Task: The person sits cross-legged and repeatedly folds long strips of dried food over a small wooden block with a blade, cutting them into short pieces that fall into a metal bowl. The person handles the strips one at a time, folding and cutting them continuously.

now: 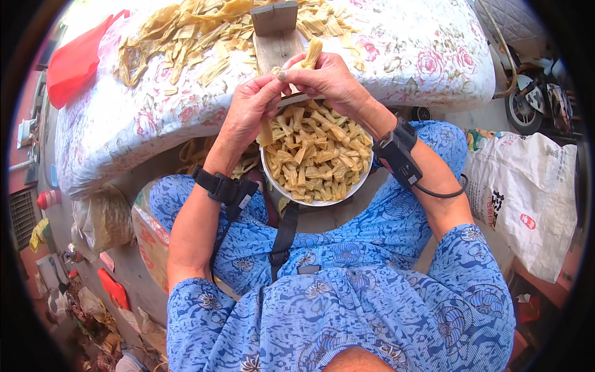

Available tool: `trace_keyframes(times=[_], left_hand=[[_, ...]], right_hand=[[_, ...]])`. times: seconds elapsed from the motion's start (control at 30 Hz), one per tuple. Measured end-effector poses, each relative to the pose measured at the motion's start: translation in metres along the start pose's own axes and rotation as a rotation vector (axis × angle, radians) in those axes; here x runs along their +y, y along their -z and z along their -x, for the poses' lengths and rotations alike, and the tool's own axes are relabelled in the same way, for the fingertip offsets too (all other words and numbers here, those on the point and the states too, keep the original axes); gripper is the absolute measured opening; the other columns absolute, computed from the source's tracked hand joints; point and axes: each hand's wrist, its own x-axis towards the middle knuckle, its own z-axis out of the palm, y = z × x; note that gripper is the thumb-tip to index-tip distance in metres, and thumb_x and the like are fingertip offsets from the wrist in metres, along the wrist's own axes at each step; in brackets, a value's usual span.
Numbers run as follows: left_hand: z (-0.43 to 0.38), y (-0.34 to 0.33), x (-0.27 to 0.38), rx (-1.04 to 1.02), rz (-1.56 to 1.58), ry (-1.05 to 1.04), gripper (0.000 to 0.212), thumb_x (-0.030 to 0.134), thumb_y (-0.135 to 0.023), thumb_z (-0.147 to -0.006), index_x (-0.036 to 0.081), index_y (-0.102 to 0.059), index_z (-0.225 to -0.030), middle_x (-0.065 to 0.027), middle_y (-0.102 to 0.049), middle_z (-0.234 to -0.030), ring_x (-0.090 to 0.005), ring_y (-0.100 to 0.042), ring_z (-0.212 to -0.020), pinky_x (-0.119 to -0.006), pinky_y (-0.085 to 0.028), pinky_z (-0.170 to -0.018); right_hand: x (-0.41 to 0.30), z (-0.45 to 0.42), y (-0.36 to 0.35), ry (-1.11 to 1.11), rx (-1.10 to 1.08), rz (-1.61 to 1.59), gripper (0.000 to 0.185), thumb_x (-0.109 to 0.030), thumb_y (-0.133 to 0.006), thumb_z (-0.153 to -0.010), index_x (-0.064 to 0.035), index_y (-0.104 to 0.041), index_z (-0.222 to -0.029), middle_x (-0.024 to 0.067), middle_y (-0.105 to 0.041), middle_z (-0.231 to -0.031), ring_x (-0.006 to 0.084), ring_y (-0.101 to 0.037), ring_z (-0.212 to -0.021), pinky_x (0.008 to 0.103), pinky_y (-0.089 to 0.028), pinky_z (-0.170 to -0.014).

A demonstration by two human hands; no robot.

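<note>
My right hand (327,76) grips a small folded bundle of yellow dried strips (313,53), which look like corn husk. Its upper end sticks up above my fingers. Close against it, my left hand (255,100) pinches a strip with thumb and forefinger, and the fingertips of both hands meet. A flat piece of husk (265,133) hangs below my left palm. Under my hands, a round pale metal basin (316,203) is heaped with knotted husk bundles (320,153). Behind my fingers lies a wooden board (277,46) with an upright block (274,19) at its far end.
Loose husk strips (186,37) spread over a table with a floral cloth (432,65). A red cloth or bag (76,69) hangs at its left corner. A white woven sack (525,200) stands right of my knee, plastic bags (104,218) at left. A scooter wheel (524,111) shows far right.
</note>
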Motion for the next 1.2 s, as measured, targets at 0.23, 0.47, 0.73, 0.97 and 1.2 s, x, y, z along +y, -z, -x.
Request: trace_keyframes(times=[0.23, 0.47, 0.73, 0.97, 1.2], left_hand=[[-0.002, 0.002, 0.017, 0.047, -0.139, -0.091, 0.017, 0.020, -0.057, -0.088, 0.004, -0.064, -0.084, 0.0050, -0.055, -0.069, 0.0003, -0.036, -0.051, -0.015, -0.029, -0.046], [-0.059, 0.038, 0.029, 0.292, -0.625, -0.302, 0.021, 0.020, -0.057, -0.088, 0.002, -0.065, -0.079, 0.0049, -0.050, -0.059, -0.0027, -0.043, -0.054, -0.018, -0.036, -0.049], [-0.068, 0.057, 0.007, 0.512, -0.638, -0.206, 0.015, 0.012, -0.058, -0.084, -0.001, -0.065, -0.081, 0.0005, -0.061, -0.065, -0.0037, -0.048, -0.057, -0.019, -0.039, -0.053], [-0.019, 0.013, 0.011, 0.168, -0.837, -0.413, 0.013, 0.015, -0.058, -0.087, 0.003, -0.062, -0.089, -0.0007, -0.055, -0.062, -0.0079, -0.049, -0.058, -0.024, -0.040, -0.053], [-0.003, -0.017, 0.009, -0.007, -1.090, -0.565, 0.014, 0.014, -0.063, -0.082, 0.005, -0.060, -0.092, -0.0085, -0.060, -0.074, -0.0194, -0.058, -0.066, -0.029, -0.046, -0.058]], right_hand=[[-0.015, 0.001, 0.025, 0.045, 0.120, -0.071, 0.012, -0.015, -0.064, -0.081, -0.0034, -0.062, -0.081, -0.0046, -0.050, -0.062, 0.0001, -0.035, -0.049, 0.0148, -0.024, -0.044], [-0.004, -0.064, 0.040, 0.286, 0.211, 0.068, 0.014, -0.015, -0.066, -0.081, -0.0023, -0.064, -0.086, -0.0002, -0.059, -0.068, 0.0013, -0.047, -0.053, 0.0143, -0.037, -0.048], [0.030, -0.076, 0.040, 0.294, 0.332, 0.568, 0.017, -0.018, -0.067, -0.077, -0.0011, -0.066, -0.079, 0.0034, -0.063, -0.067, 0.0095, -0.057, -0.057, 0.0236, -0.045, -0.054], [-0.016, -0.013, 0.042, 0.534, 0.154, 0.954, 0.042, -0.048, -0.059, -0.081, -0.0074, -0.068, -0.085, 0.0064, -0.063, -0.068, 0.0190, -0.061, -0.064, 0.0293, -0.047, -0.060], [0.011, -0.012, 0.025, 0.089, 0.010, 0.499, 0.026, -0.021, -0.055, -0.089, 0.0012, -0.063, -0.078, -0.0024, -0.052, -0.056, 0.0032, -0.043, -0.044, 0.0172, -0.034, -0.041]])
